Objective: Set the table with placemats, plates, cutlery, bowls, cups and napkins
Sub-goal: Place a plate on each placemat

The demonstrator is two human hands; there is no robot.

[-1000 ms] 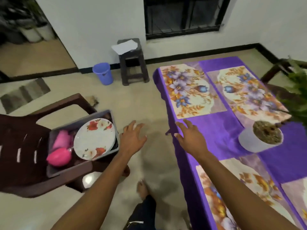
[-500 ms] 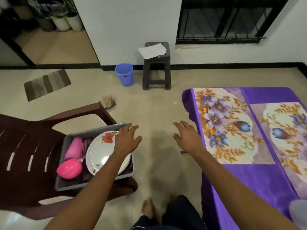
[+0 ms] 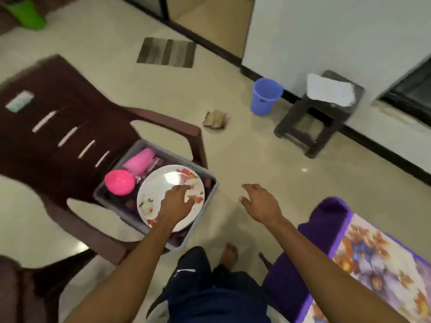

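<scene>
While the left hand (image 3: 177, 201) lies spread over the floral plate (image 3: 171, 197) in the grey tub (image 3: 211, 185) on the chair (image 3: 70, 127), the grip should hook the near rim and lift level, clear of the pink bowl (image 3: 119, 182) and pink cup (image 3: 140, 159) just beyond its fingers. The right hand (image 3: 262, 205) hangs open, holding nothing, between tub and placemat (image 3: 377, 259). Half a second ago the left hand had only reached the plate's edge.
</scene>
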